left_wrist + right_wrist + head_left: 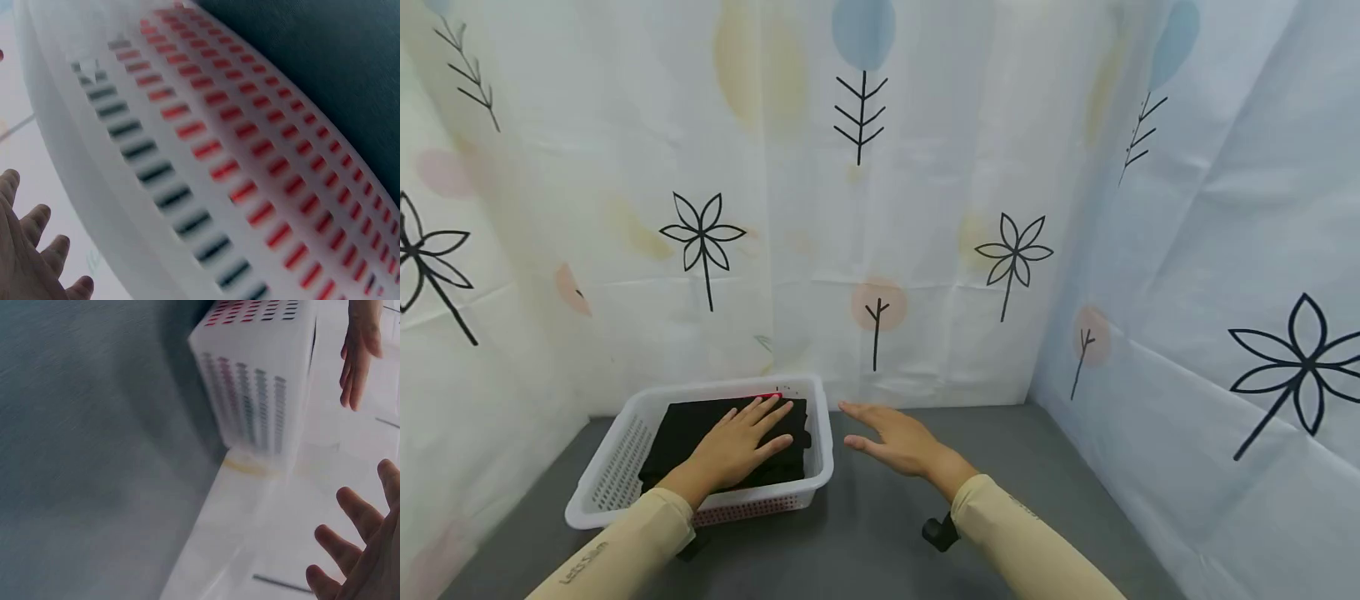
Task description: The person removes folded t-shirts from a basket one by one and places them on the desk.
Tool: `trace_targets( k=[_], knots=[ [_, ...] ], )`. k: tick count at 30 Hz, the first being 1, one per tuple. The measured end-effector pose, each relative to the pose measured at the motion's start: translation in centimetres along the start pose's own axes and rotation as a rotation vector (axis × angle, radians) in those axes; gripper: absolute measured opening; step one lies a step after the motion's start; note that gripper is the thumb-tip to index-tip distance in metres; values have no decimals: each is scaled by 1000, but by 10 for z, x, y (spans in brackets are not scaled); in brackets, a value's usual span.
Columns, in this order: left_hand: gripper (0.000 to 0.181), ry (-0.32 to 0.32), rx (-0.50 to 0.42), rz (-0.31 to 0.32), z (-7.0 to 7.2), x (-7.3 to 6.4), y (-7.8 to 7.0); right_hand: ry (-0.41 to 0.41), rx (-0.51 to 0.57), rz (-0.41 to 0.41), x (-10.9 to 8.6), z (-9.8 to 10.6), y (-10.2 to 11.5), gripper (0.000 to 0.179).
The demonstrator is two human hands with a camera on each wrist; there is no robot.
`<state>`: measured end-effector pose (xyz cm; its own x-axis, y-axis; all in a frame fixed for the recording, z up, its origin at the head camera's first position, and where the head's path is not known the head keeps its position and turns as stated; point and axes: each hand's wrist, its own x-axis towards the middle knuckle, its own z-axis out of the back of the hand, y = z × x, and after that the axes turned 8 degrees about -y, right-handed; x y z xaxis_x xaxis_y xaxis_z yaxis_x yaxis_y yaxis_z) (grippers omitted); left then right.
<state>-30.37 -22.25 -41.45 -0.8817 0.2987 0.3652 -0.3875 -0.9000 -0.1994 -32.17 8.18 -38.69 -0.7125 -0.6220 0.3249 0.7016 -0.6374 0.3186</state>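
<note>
A white perforated plastic basket [826, 433] holds a dark stack that looks like folded black cloth [688, 429], with a strip of a red item [769, 395] at its back edge. My left hand [737, 442] is over the basket, fingers spread and straight, overlapping the black cloth in the head view. In the left wrist view its fingers show beyond the basket's rim [69, 181]. To the right of the basket, my right hand [898, 439] is held in the air with extended fingers and nothing in its grasp. The right wrist view shows those fingers spread apart.
The basket stands on a dark grey table [880, 533], at the left near its back edge. A white curtain [925, 208] printed with flowers and leaves encloses the back and both sides. Black straps [938, 533] show under the sleeved forearms.
</note>
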Motion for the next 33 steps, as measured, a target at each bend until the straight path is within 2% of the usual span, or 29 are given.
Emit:
trace_targets(
  k=[6, 9, 14, 19, 24, 27, 33],
  knots=[
    [64, -50, -9, 69, 14, -9, 25, 41, 58, -43, 24, -12, 22, 59],
    [63, -66, 2, 101, 21, -13, 37, 59, 128, -50, 34, -20, 31, 60],
    [64, -57, 8, 146, 27, -22, 54, 58, 261, -79, 48, -38, 42, 63],
    [67, -49, -7, 196, 28, -30, 68, 4, 391, -176, 59, -53, 56, 64],
    [68, -42, -16, 232, 26, -34, 82, -59, 438, -264, 67, -65, 66, 62],
    [70, -27, -26, 274, 24, -37, 90, -90, 478, -322, 69, -68, 73, 59],
    [72, 9, -105, 343, 23, -42, 105, -159, 568, -448, 75, -76, 85, 61]
  ],
)
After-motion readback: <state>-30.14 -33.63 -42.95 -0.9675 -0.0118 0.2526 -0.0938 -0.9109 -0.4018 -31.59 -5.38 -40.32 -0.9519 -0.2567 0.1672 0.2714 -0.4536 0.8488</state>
